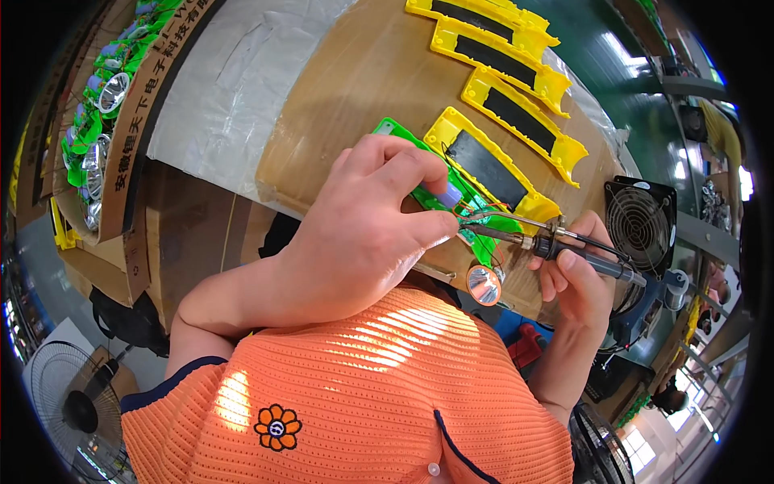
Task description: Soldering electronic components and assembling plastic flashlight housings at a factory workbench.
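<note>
My right hand (582,282) grips a soldering iron (606,264) with a thin metal feed tube along its shaft. Its tip points left and lies close to my left thumb, over a green plastic housing half (391,129). My left hand (363,210) curls over that housing, thumb and forefinger bent near a purple cylindrical cell (450,196) and thin red wires; what they pinch is hidden. A round shiny reflector (484,285) hangs by wires at the housing's near end. A yellow housing half (484,165) with a black panel lies right behind the green one.
More yellow housing halves (524,114) line the cardboard-covered table (322,105) toward the far right. A carton (145,113) of green housings with reflectors stands at the left. A square fan (641,226) stands right of the iron, and a floor fan (76,411) is at lower left.
</note>
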The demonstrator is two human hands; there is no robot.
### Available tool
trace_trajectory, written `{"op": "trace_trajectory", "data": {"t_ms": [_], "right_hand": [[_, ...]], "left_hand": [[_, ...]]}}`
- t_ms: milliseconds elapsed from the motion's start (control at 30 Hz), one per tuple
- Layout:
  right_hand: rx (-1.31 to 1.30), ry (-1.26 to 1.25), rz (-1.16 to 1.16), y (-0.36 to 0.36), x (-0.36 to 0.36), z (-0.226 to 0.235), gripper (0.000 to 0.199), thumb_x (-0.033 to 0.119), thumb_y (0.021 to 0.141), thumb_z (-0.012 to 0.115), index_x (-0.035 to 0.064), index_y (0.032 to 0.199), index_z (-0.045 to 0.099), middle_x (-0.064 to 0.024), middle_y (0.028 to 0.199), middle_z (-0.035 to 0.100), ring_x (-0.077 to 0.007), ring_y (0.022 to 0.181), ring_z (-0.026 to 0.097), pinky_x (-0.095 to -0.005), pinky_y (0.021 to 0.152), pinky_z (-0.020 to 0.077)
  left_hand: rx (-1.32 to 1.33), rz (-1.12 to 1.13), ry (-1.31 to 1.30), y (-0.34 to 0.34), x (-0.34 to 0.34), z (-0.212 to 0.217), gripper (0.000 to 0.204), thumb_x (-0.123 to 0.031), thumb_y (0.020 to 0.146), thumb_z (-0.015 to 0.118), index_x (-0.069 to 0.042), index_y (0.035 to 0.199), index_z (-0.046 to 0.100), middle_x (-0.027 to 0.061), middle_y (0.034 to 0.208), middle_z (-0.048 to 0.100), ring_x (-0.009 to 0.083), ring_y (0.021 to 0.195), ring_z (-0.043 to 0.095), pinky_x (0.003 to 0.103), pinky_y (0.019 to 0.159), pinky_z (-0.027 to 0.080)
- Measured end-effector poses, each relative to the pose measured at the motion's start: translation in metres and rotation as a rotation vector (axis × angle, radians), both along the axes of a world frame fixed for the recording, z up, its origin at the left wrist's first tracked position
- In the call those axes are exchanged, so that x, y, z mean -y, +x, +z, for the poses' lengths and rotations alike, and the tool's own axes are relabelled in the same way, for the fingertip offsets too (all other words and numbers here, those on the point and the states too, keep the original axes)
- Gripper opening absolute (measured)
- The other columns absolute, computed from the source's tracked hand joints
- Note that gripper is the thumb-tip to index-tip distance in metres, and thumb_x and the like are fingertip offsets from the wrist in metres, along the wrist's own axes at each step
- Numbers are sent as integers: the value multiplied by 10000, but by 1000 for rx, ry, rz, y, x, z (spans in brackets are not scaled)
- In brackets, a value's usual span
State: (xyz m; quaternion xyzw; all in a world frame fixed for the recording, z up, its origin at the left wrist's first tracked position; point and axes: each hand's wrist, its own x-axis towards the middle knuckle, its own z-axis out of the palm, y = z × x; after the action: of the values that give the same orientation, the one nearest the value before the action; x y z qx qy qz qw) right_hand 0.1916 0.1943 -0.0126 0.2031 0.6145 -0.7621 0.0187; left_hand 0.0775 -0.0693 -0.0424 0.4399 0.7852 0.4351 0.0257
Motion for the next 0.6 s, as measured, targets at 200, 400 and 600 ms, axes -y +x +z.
{"op": "trace_trajectory", "data": {"t_ms": [200,400,600], "right_hand": [[-18,8,91,-6,-11,-2,333,94,791,769,-5,915,476,-261,768,662,-164,445,558,-265,413,471],[-27,49,128,-7,-17,-1,373,102,776,801,9,933,475,-188,690,615,-182,459,576,-267,427,484],[-19,57,133,-10,-18,0,389,103,746,838,8,905,496,-226,767,677,-171,476,608,-253,442,477]], "left_hand": [[9,2,-1,1,0,1,252,-2,665,785,-124,866,697,49,1067,573,311,1038,522,404,858,470],[11,1,-11,0,1,0,228,-11,682,776,-120,865,693,48,1073,573,315,1050,522,407,871,468],[17,7,-23,1,1,0,227,-13,683,773,-120,866,692,47,1082,569,314,1063,521,408,887,466]]}}
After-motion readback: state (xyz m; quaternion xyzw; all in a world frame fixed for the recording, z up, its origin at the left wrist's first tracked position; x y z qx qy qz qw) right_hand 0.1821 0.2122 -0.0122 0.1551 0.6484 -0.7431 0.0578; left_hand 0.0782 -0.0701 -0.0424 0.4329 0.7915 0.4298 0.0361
